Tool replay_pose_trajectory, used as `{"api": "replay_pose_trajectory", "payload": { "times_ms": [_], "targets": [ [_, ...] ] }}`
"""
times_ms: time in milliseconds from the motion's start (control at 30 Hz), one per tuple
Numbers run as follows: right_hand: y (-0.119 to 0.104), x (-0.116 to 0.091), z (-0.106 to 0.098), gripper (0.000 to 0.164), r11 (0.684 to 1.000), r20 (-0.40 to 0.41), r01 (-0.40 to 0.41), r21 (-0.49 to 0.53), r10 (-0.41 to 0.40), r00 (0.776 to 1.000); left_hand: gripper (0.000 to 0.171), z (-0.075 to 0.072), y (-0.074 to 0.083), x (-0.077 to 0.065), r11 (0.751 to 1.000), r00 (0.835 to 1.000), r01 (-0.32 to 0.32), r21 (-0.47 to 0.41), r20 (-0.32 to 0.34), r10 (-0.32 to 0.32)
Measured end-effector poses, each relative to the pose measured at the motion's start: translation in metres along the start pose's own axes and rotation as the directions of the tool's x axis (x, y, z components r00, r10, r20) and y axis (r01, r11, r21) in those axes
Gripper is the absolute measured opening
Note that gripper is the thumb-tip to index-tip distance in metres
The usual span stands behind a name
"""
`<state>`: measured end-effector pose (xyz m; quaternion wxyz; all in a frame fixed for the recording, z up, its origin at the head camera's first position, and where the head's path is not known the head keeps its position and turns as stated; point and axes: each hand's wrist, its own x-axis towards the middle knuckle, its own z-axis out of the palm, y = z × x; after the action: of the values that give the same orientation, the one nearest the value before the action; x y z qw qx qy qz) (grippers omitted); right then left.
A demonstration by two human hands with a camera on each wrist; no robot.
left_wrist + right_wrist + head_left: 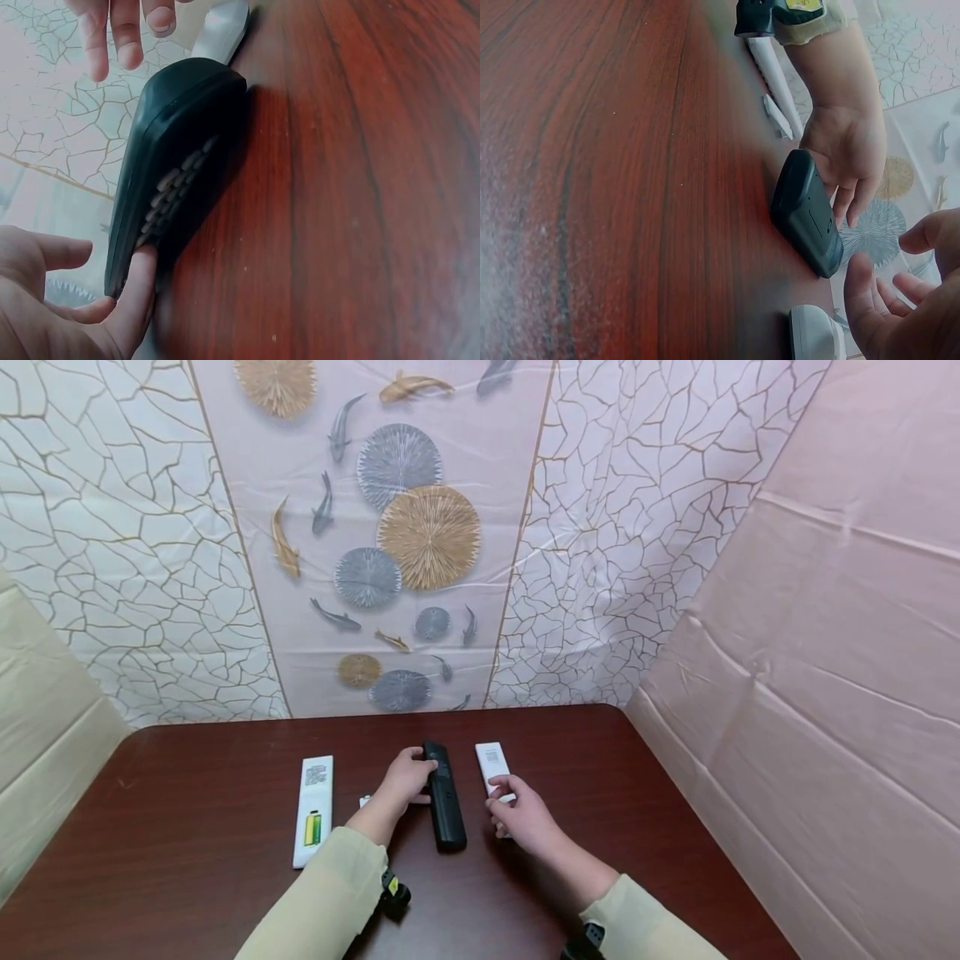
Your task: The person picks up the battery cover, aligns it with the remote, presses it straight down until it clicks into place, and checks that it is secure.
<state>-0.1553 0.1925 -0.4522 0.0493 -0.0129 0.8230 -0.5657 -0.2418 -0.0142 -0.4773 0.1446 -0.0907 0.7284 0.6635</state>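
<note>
My left hand (405, 781) grips the far part of a black remote control (447, 806), with fingers and thumb at its sides. The remote is tilted over the table, its button side turned toward the wood in the left wrist view; its back, with a cover outline, shows in the right wrist view. My right hand (525, 814) hovers over a white remote-shaped object (491, 758) with a printed code, partly hidden by the fingers. Nothing sits between the parted thumb and fingers of that hand, as the right wrist view shows.
A longer white remote-shaped object (313, 806) with a code and a green battery picture lies at the left. Behind my left wrist a small white piece (778, 116) is mostly hidden from above. The dark red wooden table (187, 827) meets patterned cloth walls (585, 527).
</note>
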Motion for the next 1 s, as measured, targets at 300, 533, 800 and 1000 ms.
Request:
{"api": "replay_pose_trajectory", "payload": {
  "times_ms": [300, 533, 800, 1000],
  "targets": [
    [0.001, 0.001, 0.002, 0.038, 1.0, 0.006, 0.009, 0.017, -0.009, 1.0, 0.059, -0.005, 0.002, -0.007, 0.999, 0.999, -0.004, 0.041, 0.032, 0.002],
    [0.001, 0.0, 0.004, 0.035, 1.0, 0.012, 0.014, 0.017, -0.014, 1.0, 0.058, -0.007, 0.003, -0.011, 0.997, 0.999, 0.012, 0.081, 0.043, -0.016],
    [0.0, 0.0, 0.006, 0.033, 1.0, 0.017, 0.006, 0.008, -0.006, 1.0, 0.058, -0.006, 0.003, -0.014, 0.993, 1.0, 0.012, 0.115, 0.026, -0.015],
    [-0.002, -0.001, 0.008, 0.032, 1.0, 0.03, 0.02, 0.007, -0.021, 0.999, 0.058, -0.008, 0.005, -0.018, 0.996, 1.0, 0.009, 0.092, 0.02, -0.011]
  ]
}}
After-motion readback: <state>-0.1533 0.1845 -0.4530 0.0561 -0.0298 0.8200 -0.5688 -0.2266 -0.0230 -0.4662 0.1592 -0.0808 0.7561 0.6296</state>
